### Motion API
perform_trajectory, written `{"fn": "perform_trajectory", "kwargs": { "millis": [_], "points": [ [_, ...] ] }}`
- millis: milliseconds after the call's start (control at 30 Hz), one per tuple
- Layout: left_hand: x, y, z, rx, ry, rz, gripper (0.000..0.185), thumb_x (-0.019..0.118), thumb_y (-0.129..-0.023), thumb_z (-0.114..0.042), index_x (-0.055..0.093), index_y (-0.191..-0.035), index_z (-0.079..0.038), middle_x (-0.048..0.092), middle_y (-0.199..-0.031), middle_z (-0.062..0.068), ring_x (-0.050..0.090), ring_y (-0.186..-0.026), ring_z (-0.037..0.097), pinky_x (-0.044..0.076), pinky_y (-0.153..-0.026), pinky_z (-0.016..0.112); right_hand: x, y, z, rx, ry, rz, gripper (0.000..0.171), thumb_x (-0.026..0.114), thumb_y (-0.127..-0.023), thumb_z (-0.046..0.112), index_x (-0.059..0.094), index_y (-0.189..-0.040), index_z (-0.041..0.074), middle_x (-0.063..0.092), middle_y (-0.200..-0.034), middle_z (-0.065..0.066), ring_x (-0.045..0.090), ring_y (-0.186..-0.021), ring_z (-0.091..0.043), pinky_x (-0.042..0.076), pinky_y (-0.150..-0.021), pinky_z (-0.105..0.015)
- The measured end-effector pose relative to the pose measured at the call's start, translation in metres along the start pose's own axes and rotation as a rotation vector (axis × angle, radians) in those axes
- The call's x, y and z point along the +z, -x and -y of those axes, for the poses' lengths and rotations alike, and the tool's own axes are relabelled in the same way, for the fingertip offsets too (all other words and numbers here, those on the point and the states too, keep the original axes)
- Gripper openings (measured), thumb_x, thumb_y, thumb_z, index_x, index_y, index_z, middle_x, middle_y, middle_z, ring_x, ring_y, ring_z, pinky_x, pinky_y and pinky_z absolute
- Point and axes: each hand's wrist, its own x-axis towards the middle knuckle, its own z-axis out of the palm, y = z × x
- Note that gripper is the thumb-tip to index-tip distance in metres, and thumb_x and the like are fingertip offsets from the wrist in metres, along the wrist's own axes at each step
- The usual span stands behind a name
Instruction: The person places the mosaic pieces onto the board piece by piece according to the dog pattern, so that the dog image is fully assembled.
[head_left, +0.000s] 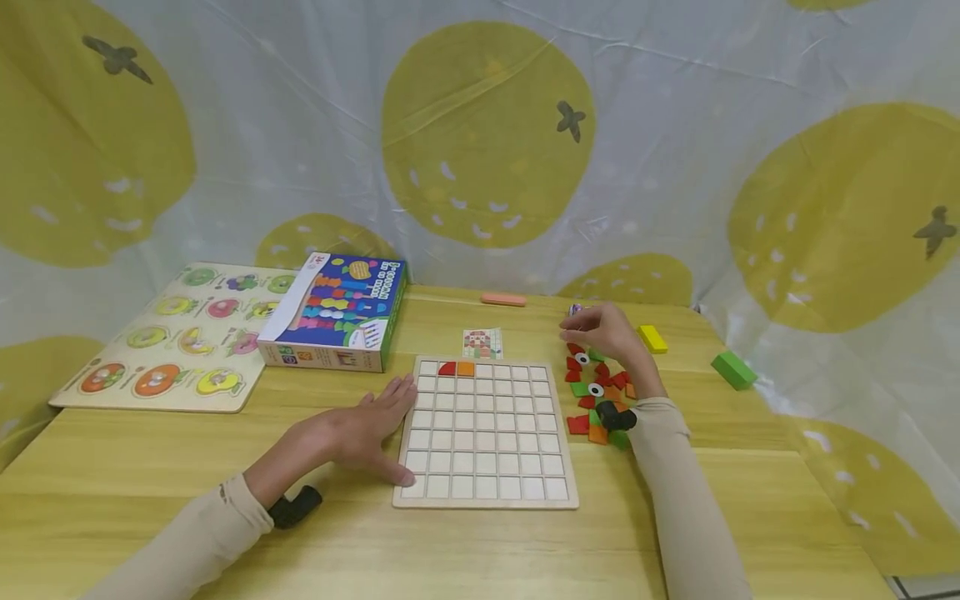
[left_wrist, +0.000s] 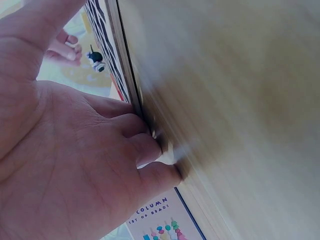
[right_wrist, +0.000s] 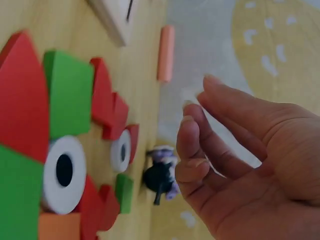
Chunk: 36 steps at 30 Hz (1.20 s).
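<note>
Grid board [head_left: 486,433]: left hand [head_left: 367,425] flat against its edge, right hand [head_left: 607,332] loosely open, empty, over loose pieces [head_left: 596,392].
Keep the board braced; pick one piece cleanly, judged best from the pile's near side.

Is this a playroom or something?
Probably a play or learning corner. On a wooden table lie a grid puzzle board, loose coloured wooden pieces, a fruit peg puzzle and a bead toy box.
</note>
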Motion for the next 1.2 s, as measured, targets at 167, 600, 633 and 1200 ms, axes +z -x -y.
{"fn": "perform_trajectory", "kwargs": {
  "millis": [167,600,633,1200],
  "points": [
    [0.000,0.003,0.000,-0.004,0.018,0.001,0.126,0.088,-0.088,-0.049,0.011,-0.170,0.006,-0.003,-0.180,0.024,-0.004,-0.166,0.046,0.007,-0.132,0.065,0.002,0.000,-0.010,0.101,0.046,0.001,0.026,0.079,-0.101,0.017,0.080,-0.119,-0.003,0.078,-0.110,-0.018,0.067,-0.094,-0.030,0.057,-0.078,-0.033],
    [-0.001,0.002,0.000,0.000,0.011,-0.002,0.126,0.088,-0.088,-0.050,0.011,-0.170,0.006,-0.004,-0.180,0.024,-0.004,-0.166,0.046,0.008,-0.132,0.066,0.004,0.000,-0.022,0.165,0.071,-0.019,0.022,0.084,-0.096,0.014,0.082,-0.111,-0.002,0.078,-0.106,-0.017,0.065,-0.087,-0.026,0.052,-0.070,-0.028],
    [-0.001,0.002,0.000,-0.001,0.011,-0.001,0.126,0.088,-0.088,-0.050,0.011,-0.170,0.006,-0.004,-0.180,0.024,-0.004,-0.166,0.046,0.008,-0.132,0.066,0.004,0.000,-0.022,0.166,0.079,-0.022,0.022,0.084,-0.096,0.014,0.082,-0.111,-0.002,0.078,-0.105,-0.017,0.065,-0.087,-0.026,0.052,-0.070,-0.028],
    [-0.001,0.002,-0.002,0.001,0.020,-0.003,0.126,0.088,-0.088,-0.049,0.010,-0.170,0.006,-0.003,-0.180,0.024,-0.004,-0.166,0.046,0.007,-0.132,0.065,0.007,-0.005,-0.021,0.200,0.112,-0.027,0.020,0.085,-0.094,0.012,0.078,-0.106,-0.002,0.072,-0.099,-0.015,0.060,-0.080,-0.024,0.052,-0.067,-0.027]
  ]
}}
